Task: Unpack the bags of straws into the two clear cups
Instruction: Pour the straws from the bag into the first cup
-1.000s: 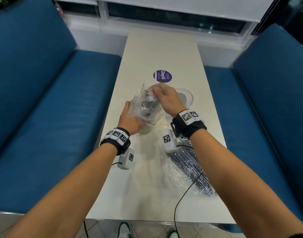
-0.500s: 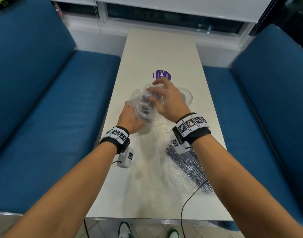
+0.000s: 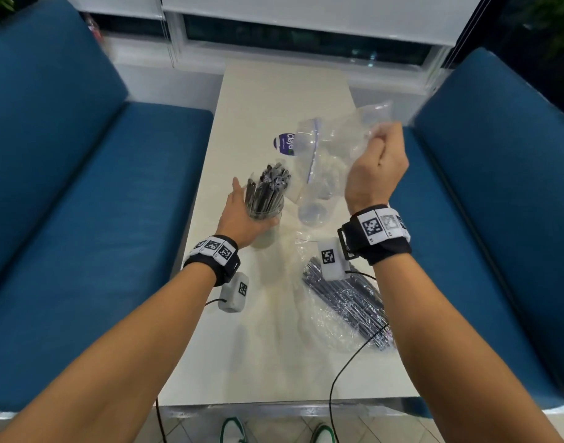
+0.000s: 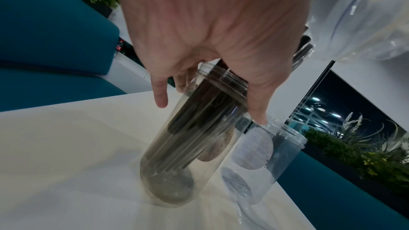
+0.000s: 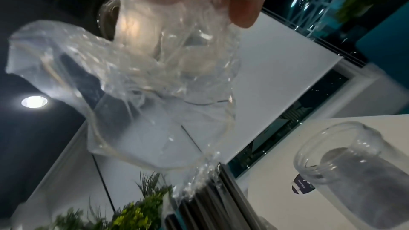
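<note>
Currently left hand (image 3: 242, 215) wraps the filled cup (image 3: 265, 210) near its rim, fingers curled round the wall; the left wrist view shows the cup tilted, base on the desk (image 3: 274, 362). Probably steadying it so the top-heavy load doesn't tip. Dark straws (image 3: 267, 187) stand bunched in it, tops poking well above the rim.

Just right of that hand, between the two hands, sits the second clear cup (image 3: 312, 212), upright and, as far as I can tell, with no straws in it. Purple sticker (image 3: 285, 144) lies on the desk beyond it.

Right hand (image 3: 378, 169) is raised above the desk, fingers clenched on a bunched end of the empty bag (image 3: 338, 139). Bag hangs slack, mouth toward the left hand, nothing visible inside. Likely lifted clear so it doesn't drag the straws out.

Below the right wrist, nearer the person, the full bag of straws (image 3: 347, 302) lies flat on the desk, not yet unpacked.

My read: about half done. Next: ditch the empty bag, then open the full one over the second cup. Risk: thin film snags straw tips.
</note>
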Demonstrator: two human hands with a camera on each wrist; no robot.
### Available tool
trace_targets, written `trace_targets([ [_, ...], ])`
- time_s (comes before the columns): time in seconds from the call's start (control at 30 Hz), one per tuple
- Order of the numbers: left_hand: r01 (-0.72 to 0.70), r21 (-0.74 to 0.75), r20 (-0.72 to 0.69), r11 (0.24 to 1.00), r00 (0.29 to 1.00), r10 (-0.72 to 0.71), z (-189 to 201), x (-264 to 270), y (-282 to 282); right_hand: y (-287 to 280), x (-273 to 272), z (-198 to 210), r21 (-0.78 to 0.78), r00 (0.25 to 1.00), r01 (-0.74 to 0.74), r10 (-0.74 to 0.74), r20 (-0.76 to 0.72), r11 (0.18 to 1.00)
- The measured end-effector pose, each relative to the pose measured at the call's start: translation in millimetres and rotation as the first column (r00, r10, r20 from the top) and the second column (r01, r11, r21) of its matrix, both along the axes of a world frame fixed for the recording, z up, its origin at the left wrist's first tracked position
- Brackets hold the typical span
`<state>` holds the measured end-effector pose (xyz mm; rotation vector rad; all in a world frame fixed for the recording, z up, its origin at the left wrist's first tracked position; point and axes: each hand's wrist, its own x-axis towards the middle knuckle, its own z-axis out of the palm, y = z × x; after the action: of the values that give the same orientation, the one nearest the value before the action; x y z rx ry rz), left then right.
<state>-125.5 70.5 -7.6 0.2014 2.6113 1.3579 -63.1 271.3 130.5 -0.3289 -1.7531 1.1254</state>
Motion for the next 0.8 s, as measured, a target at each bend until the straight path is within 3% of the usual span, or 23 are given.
trace_targets([
  [0.07, 0.004, 0.033, 0.049, 0.999, 0.999, -0.006, 4, 8, -3, 6, 16, -1, -0.084, 0.998, 0.045, -0.049, -0.049, 0.995],
  [0.13, -0.032, -0.055, 0.048, 0.998, 0.998, 0.035, 2, 25, -9, 9, 32, -13, -0.209, 0.995, 0.087, -0.095, -0.026, 0.974],
  [0.2, -0.204, -0.136, -0.043, 0.969, 0.979, 0.2, -6, 49, -17, 9, 49, -38, -0.308, 0.993, 0.117, -0.102, 0.062, 0.944],
  [0.27, -0.345, -0.009, -0.12, 0.939, 0.932, 0.342, -15, 78, -23, 2, 69, -70, -0.332, 0.982, 0.122, -0.064, 0.179, 0.935],
  [0.3, -0.33, 0.116, -0.097, 0.937, 0.935, 0.342, -19, 93, -25, -5, 79, -87, -0.338, 0.971, 0.103, -0.022, 0.237, 0.935],
  [0.43, -0.072, 0.44, 0.134, 0.895, 0.991, 0.014, -12, 141, -23, -42, 111, -142, -0.364, 0.859, -0.12, 0.28, 0.428, 0.924],
  [0.53, -0.098, 0.555, 0.294, 0.826, 0.952, -0.084, -11, 155, -17, -64, 127, -156, -0.326, 0.737, -0.336, 0.463, 0.493, 0.883],
  [0.63, -0.181, 0.462, 0.226, 0.868, 0.971, 0.082, -21, 154, -13, -75, 137, -163, -0.386, 0.5, -0.508, 0.629, 0.595, 0.77],
  [0.7, -0.234, 0.355, 0.133, 0.905, 0.971, 0.199, -29, 147, -13, -74, 143, -169, -0.409, 0.363, -0.56, 0.657, 0.66, 0.72],
  [0.73, -0.247, 0.294, 0.082, 0.923, 0.969, 0.233, -34, 143, -15, -71, 144, -169, -0.39, 0.352, -0.568, 0.642, 0.68, 0.725],
  [0.8, -0.252, 0.16, -0.046, 0.954, 0.964, 0.262, -42, 138, -18, -57, 145, -162, -0.356, 0.444, -0.502, 0.588, 0.676, 0.788],
])
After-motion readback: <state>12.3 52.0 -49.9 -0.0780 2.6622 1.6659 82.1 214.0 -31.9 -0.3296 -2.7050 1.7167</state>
